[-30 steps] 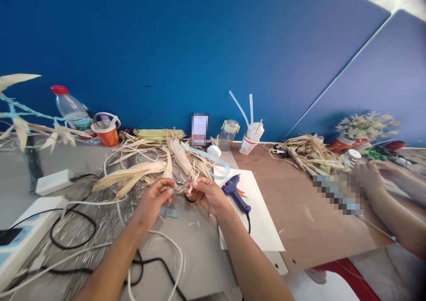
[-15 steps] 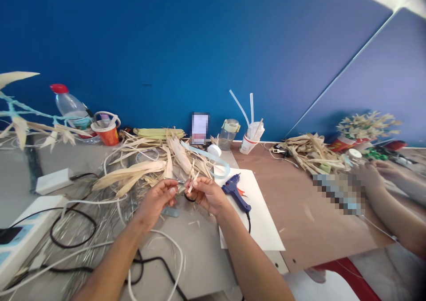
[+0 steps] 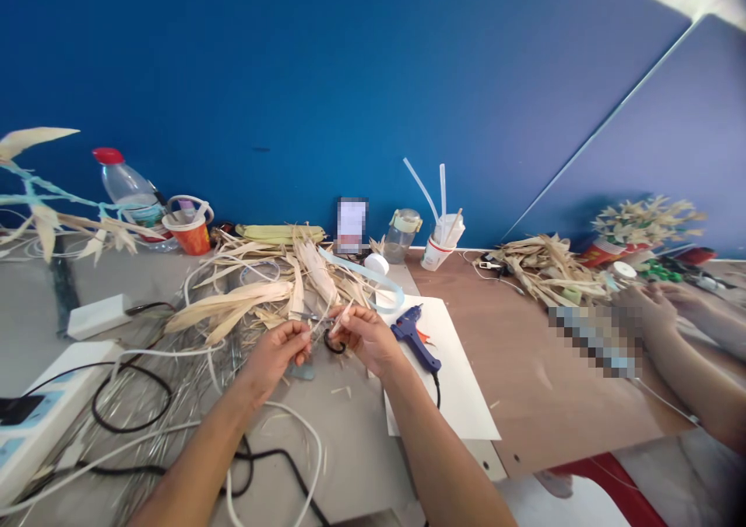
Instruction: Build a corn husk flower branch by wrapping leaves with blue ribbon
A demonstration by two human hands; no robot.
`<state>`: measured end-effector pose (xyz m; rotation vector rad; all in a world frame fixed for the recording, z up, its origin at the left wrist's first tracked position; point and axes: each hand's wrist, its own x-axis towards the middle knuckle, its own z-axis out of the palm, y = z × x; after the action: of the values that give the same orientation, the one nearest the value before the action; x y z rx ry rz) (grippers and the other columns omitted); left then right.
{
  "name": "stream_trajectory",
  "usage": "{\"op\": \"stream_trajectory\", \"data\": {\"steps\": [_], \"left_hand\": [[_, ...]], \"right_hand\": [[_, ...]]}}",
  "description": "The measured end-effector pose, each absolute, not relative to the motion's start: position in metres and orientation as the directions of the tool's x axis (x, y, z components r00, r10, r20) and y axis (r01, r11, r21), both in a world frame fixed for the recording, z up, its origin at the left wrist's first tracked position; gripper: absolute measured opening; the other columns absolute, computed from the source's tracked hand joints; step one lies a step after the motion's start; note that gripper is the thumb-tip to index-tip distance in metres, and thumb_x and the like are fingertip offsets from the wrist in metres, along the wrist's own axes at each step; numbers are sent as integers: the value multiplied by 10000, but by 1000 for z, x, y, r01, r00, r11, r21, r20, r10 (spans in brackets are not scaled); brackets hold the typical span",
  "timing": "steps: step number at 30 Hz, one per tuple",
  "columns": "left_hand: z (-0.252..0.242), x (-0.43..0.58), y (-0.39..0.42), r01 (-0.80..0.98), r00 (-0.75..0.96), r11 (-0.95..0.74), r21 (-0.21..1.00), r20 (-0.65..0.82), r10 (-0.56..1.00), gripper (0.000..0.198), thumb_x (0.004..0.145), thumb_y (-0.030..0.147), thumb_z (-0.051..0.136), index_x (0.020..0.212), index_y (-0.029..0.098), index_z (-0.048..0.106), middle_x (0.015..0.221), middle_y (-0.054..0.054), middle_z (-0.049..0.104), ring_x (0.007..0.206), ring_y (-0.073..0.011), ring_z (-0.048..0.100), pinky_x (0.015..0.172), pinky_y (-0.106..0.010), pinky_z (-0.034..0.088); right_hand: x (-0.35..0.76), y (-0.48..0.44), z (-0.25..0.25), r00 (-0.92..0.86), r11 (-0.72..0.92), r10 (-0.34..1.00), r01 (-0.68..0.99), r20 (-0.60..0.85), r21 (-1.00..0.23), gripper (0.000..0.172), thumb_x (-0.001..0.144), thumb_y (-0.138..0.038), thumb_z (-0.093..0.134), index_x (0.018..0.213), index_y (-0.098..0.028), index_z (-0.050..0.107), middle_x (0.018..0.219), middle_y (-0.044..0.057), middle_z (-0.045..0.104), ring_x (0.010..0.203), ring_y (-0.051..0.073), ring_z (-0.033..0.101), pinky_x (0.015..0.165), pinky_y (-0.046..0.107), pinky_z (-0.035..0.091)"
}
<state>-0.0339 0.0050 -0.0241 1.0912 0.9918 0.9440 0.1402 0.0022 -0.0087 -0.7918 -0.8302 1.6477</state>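
Observation:
Near the middle of the table, my left hand pinches the end of a thin pale strip. Close to its right, my right hand is closed on a pair of scissors, whose black handle loop hangs below the fingers; a small piece of pale husk stands up at its fingertips. Dried corn husks lie in a heap just behind both hands. Right of my right hand, a blue glue gun rests on white paper.
A power strip, white adapter and loose cables lie left. Behind stand a bottle, orange cup, phone, jar and cup with straws. Another person's hands are at the right.
My hands have drawn slightly apart, and the pale strip now shows between them. The scissors' black loop shows more clearly. The view has shifted very slightly.

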Motion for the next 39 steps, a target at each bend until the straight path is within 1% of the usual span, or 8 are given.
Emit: {"op": "stream_trajectory", "data": {"steps": [5,12,17,19,23,31,35,39], "left_hand": [[-26,-34,6,-138,234,186,973,-150,961,220,711,355,664,757,158,578,623,30,582,480,-74,474,510,-211,361],[-25,-32,6,-88,215,163,983,-141,966,230,707,372,651,732,158,572,615,36,552,496,-85,458,514,-220,349],[-24,-32,6,-136,149,148,980,-128,981,214,695,357,653,734,172,553,615,53,536,503,-78,438,514,-209,337],[-25,-34,8,-177,98,125,976,-109,989,221,687,352,666,748,173,553,609,56,529,508,-77,440,523,-211,342],[-31,-40,14,-213,-21,65,975,-71,997,259,658,347,706,782,173,561,581,67,509,510,-75,445,535,-211,354],[-34,-43,18,-213,-84,54,975,-74,994,284,618,347,732,782,172,579,573,75,498,493,-66,421,532,-214,360],[-32,-41,18,-243,-101,89,966,-116,988,329,582,325,750,819,154,598,600,65,523,493,-60,424,514,-204,345],[-30,-40,18,-267,-129,119,956,-158,979,323,552,294,753,792,141,599,602,65,529,470,-46,413,487,-192,315]], "right_hand": [[135,2,-10,-67,-35,998,-341,-13,-939,174,648,-279,714,589,-154,609,483,-38,529,457,68,438,487,204,344],[132,2,-11,-81,-63,996,-252,-43,-966,200,660,-313,673,579,-164,565,446,-60,466,430,66,371,454,207,276],[137,0,-13,-176,-38,983,62,-49,-997,204,720,-256,591,545,-164,540,478,-60,444,465,73,373,485,210,287],[135,-4,-11,-263,56,965,256,-14,-965,168,721,-198,578,558,-159,571,533,-45,481,519,84,422,520,209,311],[127,-15,-7,-429,264,903,546,6,-795,117,708,-130,576,619,-162,646,659,-7,588,620,108,506,571,207,337],[121,-23,-6,-493,411,868,776,-55,-478,175,771,-167,522,785,-171,696,796,64,658,711,156,563,583,232,344],[124,-22,-3,-467,416,884,762,25,-496,191,801,-163,507,854,-183,690,837,57,661,777,167,586,653,235,384],[135,-13,-6,-201,281,959,765,200,-580,235,841,-193,490,1003,-173,659,946,79,645,870,181,578,775,256,412]]}}
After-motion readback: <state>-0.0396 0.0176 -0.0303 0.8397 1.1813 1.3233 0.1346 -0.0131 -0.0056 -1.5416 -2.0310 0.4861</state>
